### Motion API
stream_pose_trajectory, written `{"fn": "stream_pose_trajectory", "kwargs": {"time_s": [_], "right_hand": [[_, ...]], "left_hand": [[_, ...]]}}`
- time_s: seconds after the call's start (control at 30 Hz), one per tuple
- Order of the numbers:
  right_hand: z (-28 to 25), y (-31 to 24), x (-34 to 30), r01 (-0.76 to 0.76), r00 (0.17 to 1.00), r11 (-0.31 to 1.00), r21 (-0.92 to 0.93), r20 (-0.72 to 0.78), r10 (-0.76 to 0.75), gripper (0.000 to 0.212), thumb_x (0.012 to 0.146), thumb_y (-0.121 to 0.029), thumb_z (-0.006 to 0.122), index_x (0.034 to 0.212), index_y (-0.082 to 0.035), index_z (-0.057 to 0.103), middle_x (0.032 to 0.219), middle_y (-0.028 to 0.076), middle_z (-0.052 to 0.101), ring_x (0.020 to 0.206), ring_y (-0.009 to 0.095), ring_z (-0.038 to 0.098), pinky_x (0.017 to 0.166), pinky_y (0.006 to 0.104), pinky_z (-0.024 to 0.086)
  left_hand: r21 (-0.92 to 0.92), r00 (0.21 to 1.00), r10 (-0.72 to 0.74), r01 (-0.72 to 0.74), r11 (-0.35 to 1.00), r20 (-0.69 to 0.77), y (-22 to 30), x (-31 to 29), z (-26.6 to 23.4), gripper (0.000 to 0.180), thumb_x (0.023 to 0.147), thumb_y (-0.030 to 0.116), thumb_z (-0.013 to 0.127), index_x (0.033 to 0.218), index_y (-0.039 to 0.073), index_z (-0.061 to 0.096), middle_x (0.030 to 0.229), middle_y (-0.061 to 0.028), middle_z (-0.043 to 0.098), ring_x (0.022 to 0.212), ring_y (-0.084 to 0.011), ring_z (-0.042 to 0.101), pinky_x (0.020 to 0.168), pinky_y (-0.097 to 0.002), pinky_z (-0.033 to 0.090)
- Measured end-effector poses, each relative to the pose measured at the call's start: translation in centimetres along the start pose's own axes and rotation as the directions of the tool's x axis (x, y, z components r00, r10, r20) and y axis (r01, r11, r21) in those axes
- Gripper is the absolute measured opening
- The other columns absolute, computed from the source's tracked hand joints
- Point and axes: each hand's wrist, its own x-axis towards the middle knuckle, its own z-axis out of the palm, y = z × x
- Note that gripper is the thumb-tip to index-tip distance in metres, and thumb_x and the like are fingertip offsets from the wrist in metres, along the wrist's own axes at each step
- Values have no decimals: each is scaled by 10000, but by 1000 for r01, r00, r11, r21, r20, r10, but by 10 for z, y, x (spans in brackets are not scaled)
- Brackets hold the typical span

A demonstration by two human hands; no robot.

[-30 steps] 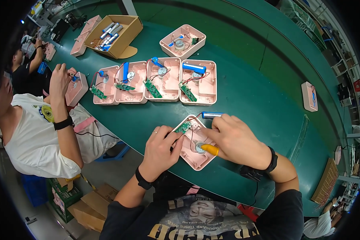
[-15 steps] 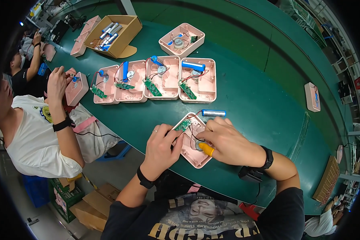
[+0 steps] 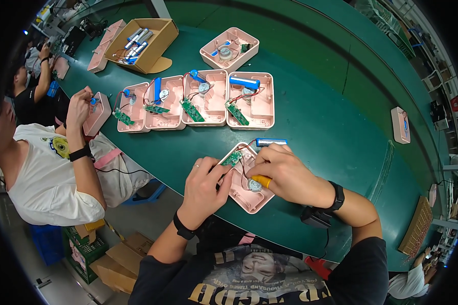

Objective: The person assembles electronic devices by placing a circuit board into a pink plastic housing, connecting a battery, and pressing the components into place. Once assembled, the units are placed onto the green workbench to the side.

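Observation:
In front of me a pink plastic housing (image 3: pixel 254 207) lies tilted on the table. My left hand (image 3: pixel 204 189) grips its left edge, thumb and fingers at the wall beside a green circuit board (image 3: pixel 233 158). Inside sits a round silver part (image 3: pixel 255 186) like a small speaker. Over the housing's right side, my right hand (image 3: pixel 292 175) has its fingers drawn together by the thin dark wires (image 3: pixel 243 170). A yellow cover sits on one finger. What the fingertips pinch is hidden. A blue cylindrical battery (image 3: pixel 271 142), wired to the housing, lies just beyond my right hand.
Several pink housings (image 3: pixel 250 115) with boards and batteries stand in a row beyond, another housing (image 3: pixel 229 65) behind them. A cardboard box (image 3: pixel 160 48) holds batteries. A co-worker's hand (image 3: pixel 79 109) works at the left. A black device (image 3: pixel 315 217) sits by my right forearm.
My right fingers have lifted and shifted slightly off the round silver part, which now shows more fully. The left hand keeps its place on the housing.

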Motion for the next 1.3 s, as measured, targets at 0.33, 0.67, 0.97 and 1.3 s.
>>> {"fn": "stream_pose_trajectory", "kwargs": {"time_s": [0.33, 0.67, 0.97, 1.3], "right_hand": [[5, -5, -1, 4, 999, 1000, -7, -32, -4, 218, 832, -66, 824, 1043, -117, 833, 936, -1, 765, 964, 221, 653, 918, 367, 455], [-23, -3, 4, 113, 993, 988, -104, -5, -114, 282, 840, -56, 809, 1118, -99, 817, 1146, 58, 745, 1048, 238, 661, 925, 354, 467], [-33, 30, 13, -56, 998, 954, -295, -33, 49, 335, 889, -80, 789, 1223, -57, 774, 1119, 86, 692, 1059, 290, 660, 942, 417, 507], [-36, 25, 11, -195, 981, 981, 19, -11, 195, 392, 901, -58, 766, 1293, -59, 739, 1015, 112, 673, 910, 299, 662, 806, 398, 542]], "left_hand": [[-2, 1000, 0, -1, 1000, -2, -2, -1, 0, 113, 865, 10, 799, 970, -1, 759, 971, -136, 638, 848, -320, 634, 720, -411, 515], [-6, 1000, 1, -1, 1000, -7, -2, -1, 0, 102, 875, 16, 791, 970, 0, 760, 969, -134, 637, 846, -317, 633, 722, -409, 515], [9, 1000, 3, -3, 1000, -8, -5, -4, 0, 97, 886, 29, 789, 976, 2, 766, 965, -130, 641, 832, -310, 630, 722, -408, 515], [2, 1000, -1, 1, 1000, -13, -6, -4, 1, 103, 883, 34, 791, 979, 4, 768, 963, -129, 645, 828, -310, 632, 722, -409, 517]]}}
